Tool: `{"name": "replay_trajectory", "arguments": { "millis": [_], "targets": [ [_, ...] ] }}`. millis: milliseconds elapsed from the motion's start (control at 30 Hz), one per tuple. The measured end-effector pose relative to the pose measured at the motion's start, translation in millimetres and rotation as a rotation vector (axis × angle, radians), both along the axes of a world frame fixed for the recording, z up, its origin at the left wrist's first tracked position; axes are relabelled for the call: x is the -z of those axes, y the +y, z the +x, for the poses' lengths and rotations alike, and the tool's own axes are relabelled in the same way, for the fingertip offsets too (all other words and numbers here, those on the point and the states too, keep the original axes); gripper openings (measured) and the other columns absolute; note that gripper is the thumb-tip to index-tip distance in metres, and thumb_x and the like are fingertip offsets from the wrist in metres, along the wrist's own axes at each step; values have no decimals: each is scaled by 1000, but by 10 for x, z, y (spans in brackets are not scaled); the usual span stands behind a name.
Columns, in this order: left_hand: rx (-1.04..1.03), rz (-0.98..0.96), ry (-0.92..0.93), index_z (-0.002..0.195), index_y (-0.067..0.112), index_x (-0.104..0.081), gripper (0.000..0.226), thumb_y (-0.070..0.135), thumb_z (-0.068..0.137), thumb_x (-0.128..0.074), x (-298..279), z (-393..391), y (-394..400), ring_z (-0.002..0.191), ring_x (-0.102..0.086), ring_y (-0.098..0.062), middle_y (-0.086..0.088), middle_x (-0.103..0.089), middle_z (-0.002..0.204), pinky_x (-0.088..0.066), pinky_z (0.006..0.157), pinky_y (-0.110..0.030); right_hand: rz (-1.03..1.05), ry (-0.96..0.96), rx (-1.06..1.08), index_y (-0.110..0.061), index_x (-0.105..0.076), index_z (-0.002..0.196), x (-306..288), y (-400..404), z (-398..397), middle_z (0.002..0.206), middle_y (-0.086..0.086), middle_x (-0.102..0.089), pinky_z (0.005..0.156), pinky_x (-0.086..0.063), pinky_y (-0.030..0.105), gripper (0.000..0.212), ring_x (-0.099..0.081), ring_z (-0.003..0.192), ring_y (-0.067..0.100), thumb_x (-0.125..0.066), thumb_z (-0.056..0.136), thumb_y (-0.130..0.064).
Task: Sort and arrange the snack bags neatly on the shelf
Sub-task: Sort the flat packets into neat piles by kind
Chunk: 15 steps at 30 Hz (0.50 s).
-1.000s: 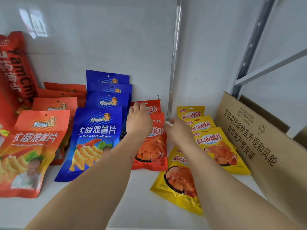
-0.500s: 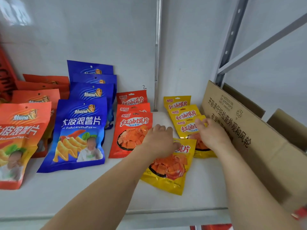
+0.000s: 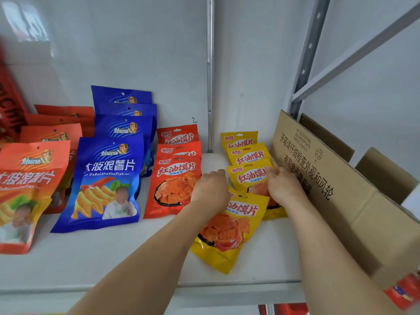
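We reach both bare arms onto the white shelf point(image 3: 95, 255), where the snack bags lie in rows running back toward the wall. Our left hand point(image 3: 210, 192) rests palm down, fingers curled, on the top edge of the front yellow bag point(image 3: 229, 233), which lies tilted, its lower corner pointing toward the shelf's front edge. We cannot tell whether this hand pinches the bag or merely presses on it. Our right hand point(image 3: 283, 188) lies on the third yellow bag point(image 3: 246, 178), fingers bent over its right edge, just beside the cardboard box point(image 3: 341, 201); whether it grips the bag is also hidden from us.

Two more yellow bags point(image 3: 246, 153) overlap behind that one. Left of our left hand stands a row of three small red bags point(image 3: 175, 185), the front one touching our knuckles' side. Further left comes a row of blue chip bags point(image 3: 106, 183), then a row of orange chip bags point(image 3: 27, 192) at the frame's left edge. The cardboard box stands at the right end of the shelf, printed with black characters, its flaps open.
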<state>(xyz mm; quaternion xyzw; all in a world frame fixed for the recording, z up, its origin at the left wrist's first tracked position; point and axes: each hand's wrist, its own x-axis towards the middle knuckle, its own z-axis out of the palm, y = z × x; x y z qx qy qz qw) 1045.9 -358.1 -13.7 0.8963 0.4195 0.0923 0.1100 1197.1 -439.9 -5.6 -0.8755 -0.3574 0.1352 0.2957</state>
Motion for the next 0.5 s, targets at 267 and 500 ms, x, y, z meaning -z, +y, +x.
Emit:
{"name": "replay_trajectory", "arguments": {
  "millis": [267, 500],
  "targets": [
    [-196, -591, -624, 115, 13, -71, 28, 6, 95, -53, -189, -120, 202, 85, -68, -24, -10, -72, 107, -54, 61, -28, 229, 303, 52, -20, -42, 148, -167, -94, -5, 153, 7, -41, 115, -24, 38, 58, -34, 143, 27, -18, 105, -50],
    [-379, -786, -863, 114, 1, -60, 26, 5, 99, -39, -18, 218, -42, 75, -61, -20, -9, -67, 96, -47, 55, -22, 352, 674, 88, -24, -62, 93, -199, -146, 1, 75, -4, -71, 97, -49, 42, 54, -67, 82, 17, -29, 98, -65]
  ]
}}
